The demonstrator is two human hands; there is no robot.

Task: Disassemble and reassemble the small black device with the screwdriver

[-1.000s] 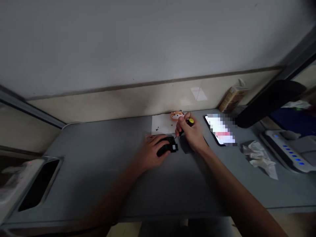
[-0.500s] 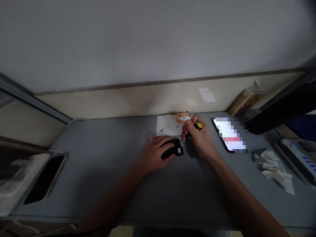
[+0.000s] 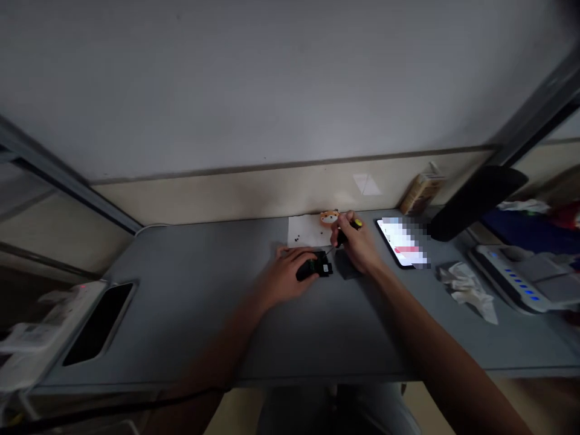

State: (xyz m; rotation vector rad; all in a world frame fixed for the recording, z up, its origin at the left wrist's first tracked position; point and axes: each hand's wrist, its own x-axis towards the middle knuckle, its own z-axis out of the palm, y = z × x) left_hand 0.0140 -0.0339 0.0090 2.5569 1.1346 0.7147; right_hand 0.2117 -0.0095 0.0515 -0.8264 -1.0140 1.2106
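My left hand (image 3: 287,277) is wrapped over a small black device (image 3: 324,266) on the grey desk, pressing it down. A white label and a little green show on the device. My right hand (image 3: 360,248) grips a screwdriver (image 3: 357,223) with a black handle and a yellow end; its thin shaft slants down left to the device. Whether the tip sits in a screw is too small to tell. Beyond my hands, a white sheet of paper (image 3: 302,226) carries several tiny dark pieces, perhaps screws (image 3: 297,238). An orange-and-white animal-face object (image 3: 329,217) rests on its far edge.
To the right lie a lit phone (image 3: 399,241), crumpled tissue (image 3: 466,290) and a power strip (image 3: 512,278) with blue markings. A carton (image 3: 421,190) and a black cylinder (image 3: 480,202) stand behind. A dark-screened phone (image 3: 99,323) lies left. The wall borders the desk (image 3: 194,278).
The view has shifted, showing more of the right side and the desk's front edge. Both hands keep their hold on the device and the screwdriver.
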